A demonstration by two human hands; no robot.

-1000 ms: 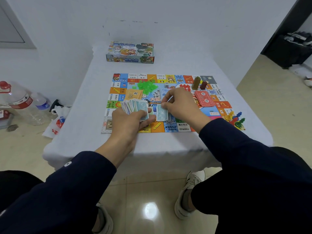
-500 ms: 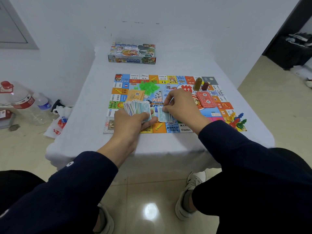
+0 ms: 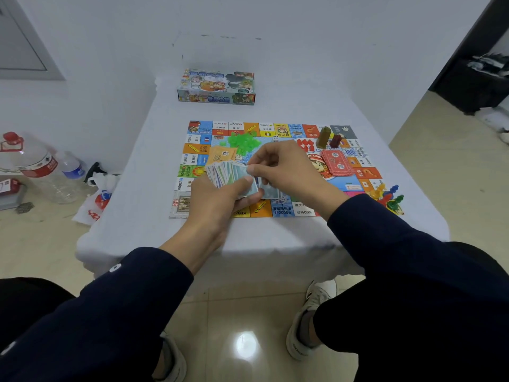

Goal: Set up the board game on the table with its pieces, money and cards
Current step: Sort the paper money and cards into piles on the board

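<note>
The colourful game board lies flat on the white table. My left hand grips a fanned stack of paper money above the board's near left part. My right hand pinches the top note of that fan at its right edge. A small pile of bluish notes lies on the board under my right hand. On the board are green plastic houses, an orange card deck, a red card deck, two tall pieces, a die and coloured pawns.
The game box stands at the table's far end near the wall. Large and small water bottles and a plastic bag sit on the floor at the left. My knees and shoes are below the table's near edge.
My right hand has lifted off the bluish pile on the board and moved left to the fan in my left hand, where it now pinches the top note.
</note>
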